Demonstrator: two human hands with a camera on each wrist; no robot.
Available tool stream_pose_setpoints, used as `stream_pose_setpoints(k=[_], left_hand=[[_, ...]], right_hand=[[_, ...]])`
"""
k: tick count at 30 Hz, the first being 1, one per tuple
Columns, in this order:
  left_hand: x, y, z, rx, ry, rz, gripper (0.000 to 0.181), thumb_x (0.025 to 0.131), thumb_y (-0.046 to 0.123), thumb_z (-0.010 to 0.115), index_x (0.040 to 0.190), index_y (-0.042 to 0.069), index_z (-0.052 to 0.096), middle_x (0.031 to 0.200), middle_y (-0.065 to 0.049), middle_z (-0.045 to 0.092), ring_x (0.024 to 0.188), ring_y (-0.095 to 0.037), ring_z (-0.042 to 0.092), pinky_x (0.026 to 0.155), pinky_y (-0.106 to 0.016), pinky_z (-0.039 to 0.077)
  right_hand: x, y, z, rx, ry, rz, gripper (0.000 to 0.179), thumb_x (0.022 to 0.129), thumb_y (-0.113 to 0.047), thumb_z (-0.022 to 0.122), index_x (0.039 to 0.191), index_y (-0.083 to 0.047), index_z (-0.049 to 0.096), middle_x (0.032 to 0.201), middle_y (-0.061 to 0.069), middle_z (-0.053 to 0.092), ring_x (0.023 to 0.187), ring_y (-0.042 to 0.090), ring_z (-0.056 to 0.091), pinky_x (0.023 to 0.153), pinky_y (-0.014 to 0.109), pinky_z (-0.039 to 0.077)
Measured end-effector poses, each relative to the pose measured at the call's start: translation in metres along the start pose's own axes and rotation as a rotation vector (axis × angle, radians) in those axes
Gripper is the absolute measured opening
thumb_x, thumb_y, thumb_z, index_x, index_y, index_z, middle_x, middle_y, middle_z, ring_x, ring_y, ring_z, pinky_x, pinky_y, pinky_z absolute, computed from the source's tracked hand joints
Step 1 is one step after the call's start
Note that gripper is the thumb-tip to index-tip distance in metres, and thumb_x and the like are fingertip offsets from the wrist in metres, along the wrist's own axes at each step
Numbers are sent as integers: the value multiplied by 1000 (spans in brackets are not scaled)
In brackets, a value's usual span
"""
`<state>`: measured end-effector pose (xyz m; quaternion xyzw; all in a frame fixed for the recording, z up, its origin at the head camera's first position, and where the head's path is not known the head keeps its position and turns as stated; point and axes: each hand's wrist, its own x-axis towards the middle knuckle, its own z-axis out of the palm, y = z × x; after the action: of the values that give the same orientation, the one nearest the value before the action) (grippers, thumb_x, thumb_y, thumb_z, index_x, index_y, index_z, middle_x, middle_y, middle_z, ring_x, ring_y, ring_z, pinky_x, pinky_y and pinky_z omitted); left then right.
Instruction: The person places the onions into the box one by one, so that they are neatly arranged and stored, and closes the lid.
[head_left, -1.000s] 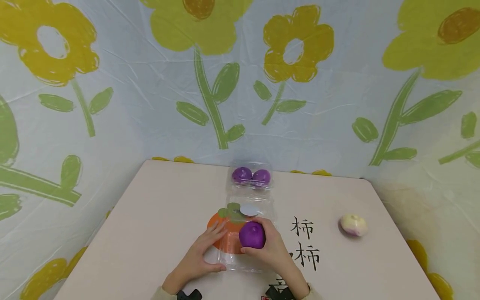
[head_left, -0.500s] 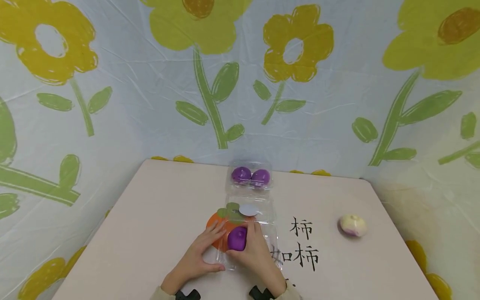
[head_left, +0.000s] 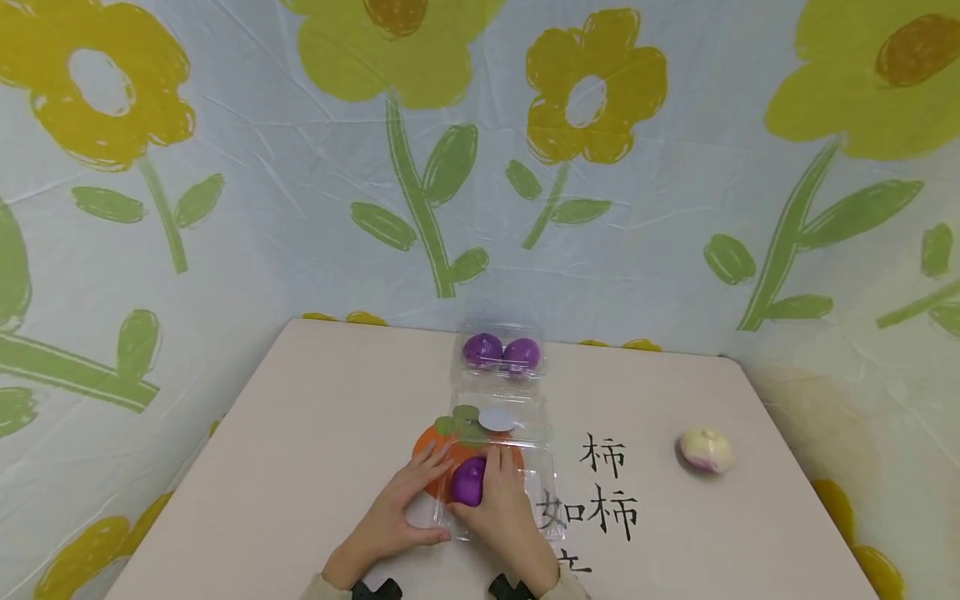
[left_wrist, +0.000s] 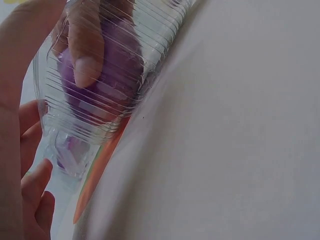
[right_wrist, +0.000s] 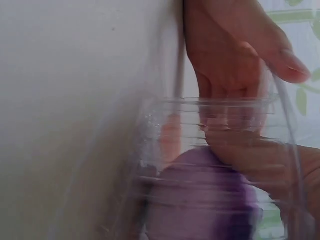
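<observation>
My right hand (head_left: 506, 517) holds a purple onion (head_left: 467, 482) in the left half of a clear plastic box (head_left: 553, 479). In the left wrist view, the onion (left_wrist: 107, 75) and fingers of my right hand show through the box's ridged wall (left_wrist: 150, 65). My left hand (head_left: 401, 504) rests at the box's left side, fingers spread and thumb toward the near corner. From the right wrist, the left hand (right_wrist: 225, 60) appears beyond the box wall, with the blurred onion (right_wrist: 200, 195) in front of it.
Behind, another clear box (head_left: 538, 333) contains two purple onions (head_left: 482, 350). A clear lid section (head_left: 534, 408) with a white oval sticker (head_left: 497, 419) lies between. At right sits a whitish, purple-tinged bulb (head_left: 707, 451). The tabletop (head_left: 322, 417) bears an orange persimmon print and black characters.
My right hand has moved left with the purple onion, from the box's middle to its left half, and lower. The left hand stays in place.
</observation>
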<state>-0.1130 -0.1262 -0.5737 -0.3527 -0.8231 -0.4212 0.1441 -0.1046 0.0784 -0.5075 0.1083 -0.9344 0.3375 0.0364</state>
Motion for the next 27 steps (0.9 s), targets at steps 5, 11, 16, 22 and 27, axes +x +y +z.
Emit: stream_pose_setpoints(k=[5,11,16,22,27], left_hand=[[0,-2,2,2,2,1,87,77,51,81,147,10,49,156,-10,40,143,-40,32,119,-30,18],[2,-3,2,-23,12,27,88,75,47,83,145,7,49,155,-13,40,143,-42,32,119,-29,17],[3,-1,0,-32,10,24,89,73,43,86,145,7,49,155,-13,40,142,-42,32,119,-25,15],[5,1,-2,-21,1,20,88,73,43,86,146,8,49,155,-13,40,142,-42,33,118,-40,26],[4,0,-1,-5,-3,10,89,72,42,87,147,10,49,156,-11,39,142,-41,33,113,-51,32]], right_hand=[[-1,3,-11,46,-34,-37,94,63,-34,94,135,0,43,128,23,47,112,41,55,89,58,52],[-5,5,-26,64,-57,-46,87,55,-13,95,128,-2,49,124,22,50,108,43,58,86,62,52],[-6,6,-25,70,-55,-29,77,60,-9,92,124,-4,51,125,20,50,108,43,59,87,62,51],[-4,7,-17,74,0,-55,74,61,-11,93,122,-4,53,123,19,49,109,41,58,88,60,52],[-3,9,-13,56,30,-75,75,59,-13,93,122,-6,54,122,18,50,110,39,57,89,58,52]])
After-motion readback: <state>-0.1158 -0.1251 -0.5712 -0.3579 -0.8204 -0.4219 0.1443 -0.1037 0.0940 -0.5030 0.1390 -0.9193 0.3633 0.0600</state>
